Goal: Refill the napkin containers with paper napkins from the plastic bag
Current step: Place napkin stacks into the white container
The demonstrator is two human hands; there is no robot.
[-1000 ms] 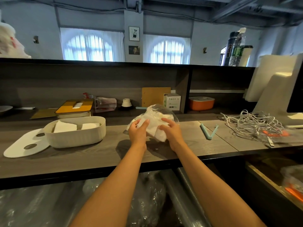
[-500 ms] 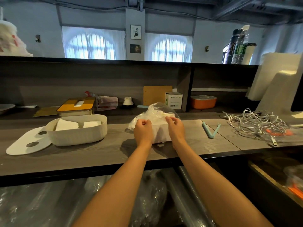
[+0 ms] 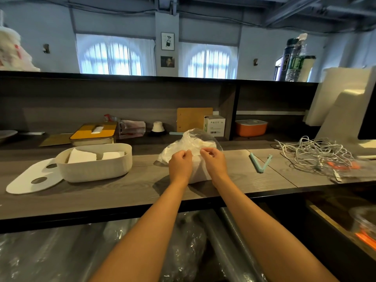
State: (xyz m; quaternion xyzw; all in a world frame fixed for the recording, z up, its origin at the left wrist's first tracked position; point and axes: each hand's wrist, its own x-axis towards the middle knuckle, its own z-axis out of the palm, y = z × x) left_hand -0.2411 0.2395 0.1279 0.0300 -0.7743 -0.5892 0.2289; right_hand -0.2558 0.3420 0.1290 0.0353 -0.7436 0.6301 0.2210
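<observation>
Centrally on the grey wood-grain bench sits the clear plastic bag, and both hands are on it. The left hand has its fingers curled, pinching the bag's film near the top; the right hand does the same just beside it, its thumb and forefinger nipped on the plastic. So each grip is closed on the bag, the two hands close together with a small gap between them. Inside the bag a block of white paper napkins shows below and between the hands, and the crumpled mouth of the bag rises behind the knuckles.

To the left, apart from the bag, stands the white oval napkin container — open on top, with two stacks of white napkins lying in it, one larger on the left and one smaller on the right. Its flat white lid, with two round holes, lies on the bench touching the container's left side, partly tucked under it.

Right of the bag a light blue V-shaped clip lies on the bench, and further right a tangle of white cables. On the lower shelf at the back are a yellow-lidded box, a small white carton, a wooden board leaning upright, and an orange tub in the right compartment.
</observation>
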